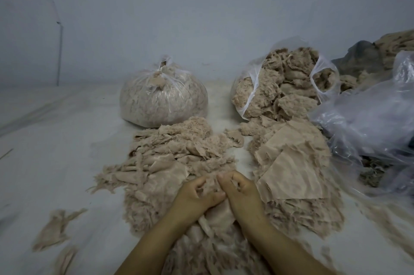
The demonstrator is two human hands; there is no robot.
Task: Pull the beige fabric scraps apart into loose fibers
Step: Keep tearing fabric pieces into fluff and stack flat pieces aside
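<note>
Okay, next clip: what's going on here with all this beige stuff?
A person is tearing beige fabric into fibers. The left hand and right hand sit close together, both gripping one small fabric scrap above a pile of shredded fibers. Flat uncut fabric pieces lie to the right. Behind stand a tied plastic bag of fibers and an open bag overflowing with scraps.

The beige scraps (pixel 289 167) are thin woven cloth, matt, with frayed, fuzzy edges, and the pulled fibers (pixel 154 205) look soft and woolly. The tied bag (pixel 163 100) and the open bag (pixel 253 86) are clear, glossy, crinkled plastic, while the floor (pixel 56 140) looks pale and matt.
</note>
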